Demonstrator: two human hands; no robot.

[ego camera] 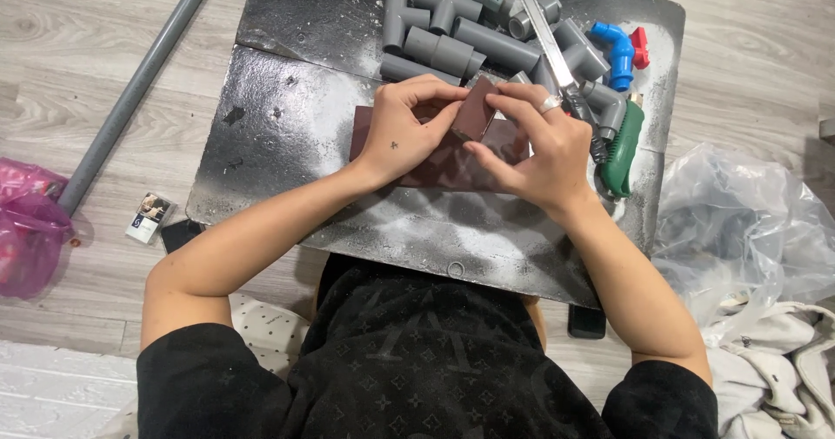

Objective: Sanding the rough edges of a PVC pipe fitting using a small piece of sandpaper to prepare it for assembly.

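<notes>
Over the black board (287,126), we pinch a small brown folded sheet (475,113) between our left hand (402,134) and right hand (535,147), fingers closed on it, larger brown sheet (452,165) beneath, grey pipe fittings (452,39) just beyond.

Pale wood-plank floor (757,73) beneath a black table (287,126).

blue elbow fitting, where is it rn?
In the head view the blue elbow fitting lies at the upper right of the black board, at the right edge of the grey pipe fittings, against a red part and above the green-handled tool.
</notes>
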